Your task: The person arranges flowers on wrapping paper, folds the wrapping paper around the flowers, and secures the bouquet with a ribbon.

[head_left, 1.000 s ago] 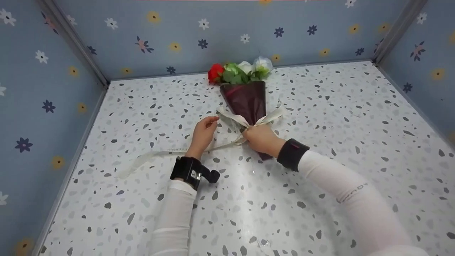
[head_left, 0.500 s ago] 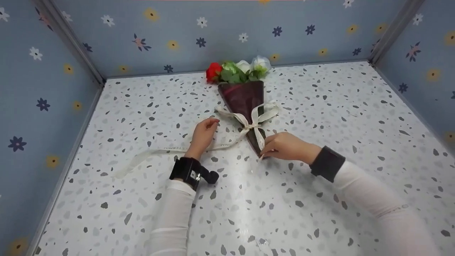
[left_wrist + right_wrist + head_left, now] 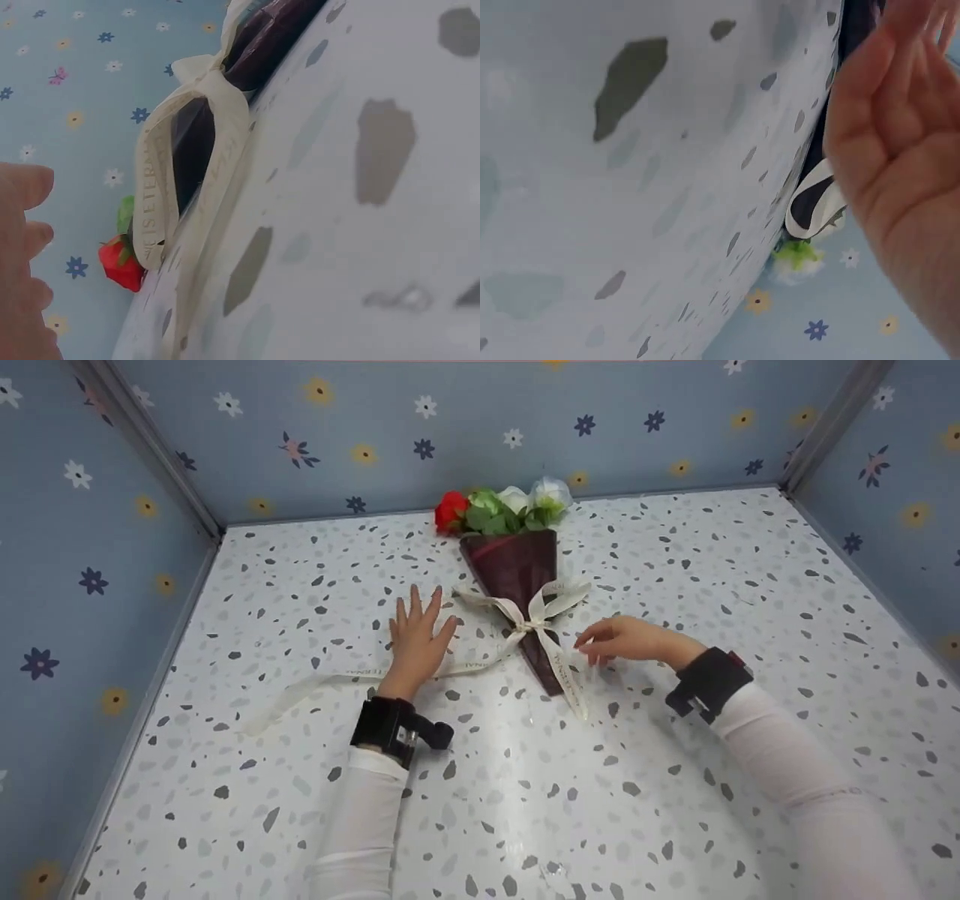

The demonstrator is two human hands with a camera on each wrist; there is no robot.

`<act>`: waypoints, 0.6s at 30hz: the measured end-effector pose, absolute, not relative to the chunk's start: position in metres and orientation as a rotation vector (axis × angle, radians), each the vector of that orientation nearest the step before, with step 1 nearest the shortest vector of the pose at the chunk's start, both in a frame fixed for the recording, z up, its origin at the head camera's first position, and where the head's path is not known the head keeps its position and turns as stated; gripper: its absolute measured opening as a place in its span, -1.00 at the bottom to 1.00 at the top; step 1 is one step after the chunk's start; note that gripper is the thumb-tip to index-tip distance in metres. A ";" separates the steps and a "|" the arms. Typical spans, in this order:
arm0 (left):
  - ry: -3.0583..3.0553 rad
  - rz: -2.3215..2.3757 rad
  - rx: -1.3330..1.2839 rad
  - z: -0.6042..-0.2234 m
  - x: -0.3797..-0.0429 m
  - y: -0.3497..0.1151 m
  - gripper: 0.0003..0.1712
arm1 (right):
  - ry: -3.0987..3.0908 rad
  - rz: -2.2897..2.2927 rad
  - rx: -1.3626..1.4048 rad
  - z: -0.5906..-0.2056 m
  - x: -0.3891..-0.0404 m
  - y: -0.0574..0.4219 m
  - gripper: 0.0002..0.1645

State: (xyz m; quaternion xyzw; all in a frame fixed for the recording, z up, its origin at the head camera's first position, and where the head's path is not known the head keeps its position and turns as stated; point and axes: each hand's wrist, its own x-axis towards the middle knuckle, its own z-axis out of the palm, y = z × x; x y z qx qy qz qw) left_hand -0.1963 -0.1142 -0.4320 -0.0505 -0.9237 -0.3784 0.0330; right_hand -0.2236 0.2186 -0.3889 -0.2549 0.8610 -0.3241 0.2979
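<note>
A bouquet in dark maroon wrapping (image 3: 514,566) lies on the table, its red, green and white flowers (image 3: 499,510) toward the back wall. Cream printed ribbon (image 3: 529,626) is tied in a bow round its narrow part. One tail hangs past the wrapping's tip; a long one runs left across the table, passing beneath the left wrist. My left hand (image 3: 416,643), fingers straight and spread, is left of the bow, apart from the bouquet. To the right of the bow, my right hand (image 3: 630,639) hovers with fingers loosely bent, holding nothing. In the left wrist view a ribbon loop (image 3: 154,187) stands up.
The speckled white table (image 3: 300,795) is bounded by a flower-patterned back wall (image 3: 480,427) and side panels. The flowers lie close to the back wall. A small clear scrap (image 3: 556,874) rests near the front edge.
My right hand has left the bow, drawn a ribbon tail down, let it go and moved right. The bow's right loop now shows. My left hand has spread its fingers.
</note>
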 end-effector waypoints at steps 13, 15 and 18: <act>-3.031 -0.475 -0.104 -0.423 -0.194 -0.147 -0.28 | 2.927 -0.780 -0.377 -0.395 -0.253 0.210 -0.35; -3.030 -0.396 -0.090 -0.425 -0.193 -0.152 -0.28 | 2.975 -0.669 -0.353 -0.397 -0.253 0.210 -0.30; -3.014 -0.326 -0.074 -0.427 -0.190 -0.156 -0.28 | 3.004 -0.526 -0.316 -0.402 -0.251 0.210 -0.24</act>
